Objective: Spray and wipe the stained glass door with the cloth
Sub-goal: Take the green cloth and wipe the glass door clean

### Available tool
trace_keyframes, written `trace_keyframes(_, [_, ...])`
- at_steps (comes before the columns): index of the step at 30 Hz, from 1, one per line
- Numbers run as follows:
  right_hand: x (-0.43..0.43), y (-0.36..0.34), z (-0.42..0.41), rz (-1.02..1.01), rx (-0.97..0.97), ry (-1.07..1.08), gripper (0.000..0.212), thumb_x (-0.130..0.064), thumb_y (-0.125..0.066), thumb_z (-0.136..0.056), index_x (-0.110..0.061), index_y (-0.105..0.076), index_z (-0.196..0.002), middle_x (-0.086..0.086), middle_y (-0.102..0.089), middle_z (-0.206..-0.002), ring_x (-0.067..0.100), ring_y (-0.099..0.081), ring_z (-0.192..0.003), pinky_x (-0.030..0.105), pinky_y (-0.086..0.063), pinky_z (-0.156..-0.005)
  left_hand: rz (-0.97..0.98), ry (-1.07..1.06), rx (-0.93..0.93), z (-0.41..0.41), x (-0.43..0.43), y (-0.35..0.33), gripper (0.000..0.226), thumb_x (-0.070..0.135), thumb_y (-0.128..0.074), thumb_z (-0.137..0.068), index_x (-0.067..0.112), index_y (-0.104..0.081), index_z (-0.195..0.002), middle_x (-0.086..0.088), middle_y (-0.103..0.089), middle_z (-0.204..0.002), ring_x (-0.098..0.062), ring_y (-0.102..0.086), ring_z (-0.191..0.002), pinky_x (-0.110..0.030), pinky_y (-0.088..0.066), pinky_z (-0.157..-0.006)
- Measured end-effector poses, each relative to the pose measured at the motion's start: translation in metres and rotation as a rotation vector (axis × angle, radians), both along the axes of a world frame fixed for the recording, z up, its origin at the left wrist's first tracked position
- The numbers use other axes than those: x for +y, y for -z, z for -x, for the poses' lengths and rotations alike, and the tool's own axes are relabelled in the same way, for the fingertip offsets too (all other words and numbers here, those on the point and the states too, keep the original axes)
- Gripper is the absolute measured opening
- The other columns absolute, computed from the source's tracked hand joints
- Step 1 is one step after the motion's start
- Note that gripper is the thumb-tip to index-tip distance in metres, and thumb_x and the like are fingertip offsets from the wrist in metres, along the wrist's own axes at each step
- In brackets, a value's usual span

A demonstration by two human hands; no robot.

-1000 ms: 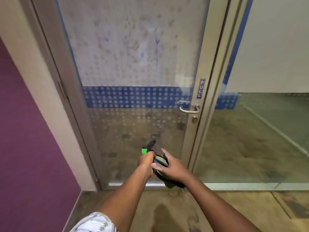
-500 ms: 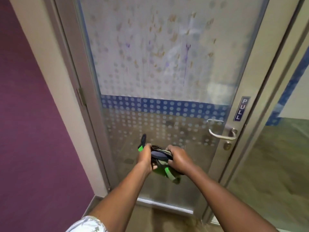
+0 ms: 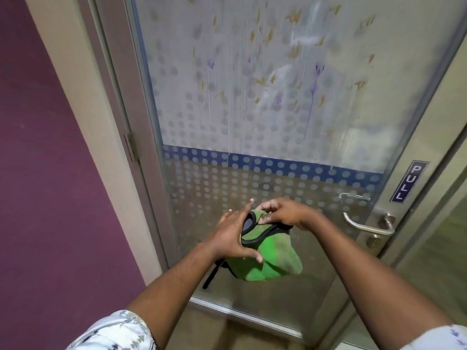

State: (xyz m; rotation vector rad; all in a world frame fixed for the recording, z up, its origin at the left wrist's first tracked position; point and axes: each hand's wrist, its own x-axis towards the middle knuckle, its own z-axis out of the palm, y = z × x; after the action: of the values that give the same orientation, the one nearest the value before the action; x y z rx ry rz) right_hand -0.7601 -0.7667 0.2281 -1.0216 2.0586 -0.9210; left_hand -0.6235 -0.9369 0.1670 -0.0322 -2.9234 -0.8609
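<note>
Two bare hands are getting the soft green cloth with a black edge (image 3: 267, 258) ready, low down in front of the tall glass door with grey dots and a blue stripe (image 3: 265, 137). The left hand (image 3: 232, 236) is spread wide and flat against the cloth. The right hand (image 3: 285, 213) pinches its top edge. Brown and purple stains (image 3: 314, 84) sit high on the glass, unwiped. Next, I think, the cloth must go up there. No spray bottle or other container shows.
</note>
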Motion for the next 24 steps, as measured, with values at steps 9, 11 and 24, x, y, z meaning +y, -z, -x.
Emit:
trace_keyframes(9, [-0.022, -0.004, 0.009, 0.271, -0.066, 0.426, 0.063, -0.076, -0.072, -0.069, -0.033, -0.076, -0.115, -0.011, -0.078, -0.114, 0.016, -0.072, -0.111, 0.03, -0.056, -0.089, -0.689, -0.165, -0.048, 0.037, -0.051, -0.011, 0.011, 0.022, -0.067, -0.098, 0.019, -0.075, -0.105, 0.001, -0.076, -0.093, -0.013, -0.067, -0.083, -0.02, -0.051, -0.07])
trace_keyframes(11, [-0.024, 0.003, 0.007, 0.237, -0.122, 0.422, 0.074, -0.077, -0.079, -0.063, -0.03, -0.073, -0.121, -0.006, -0.077, -0.118, 0.018, -0.072, -0.112, 0.035, -0.057, -0.095, -0.726, -0.153, -0.086, 0.044, -0.065, -0.014, 0.015, 0.028, -0.066, -0.1, 0.018, -0.075, -0.107, -0.01, -0.078, -0.106, -0.023, -0.071, -0.095, -0.034, -0.055, -0.086])
trace_keyframes(24, [-0.058, 0.031, 0.011, 0.083, 0.615, 0.884, 0.028, -0.002, -0.073, -0.079, -0.017, -0.079, -0.102, 0.013, -0.079, -0.098, 0.032, -0.072, -0.096, 0.035, -0.051, -0.072, -0.135, 0.083, -0.157, 0.087, -0.135, -0.013, 0.015, 0.018, -0.073, -0.091, 0.01, -0.069, -0.102, -0.007, -0.071, -0.094, -0.019, -0.063, -0.086, -0.029, -0.04, -0.067])
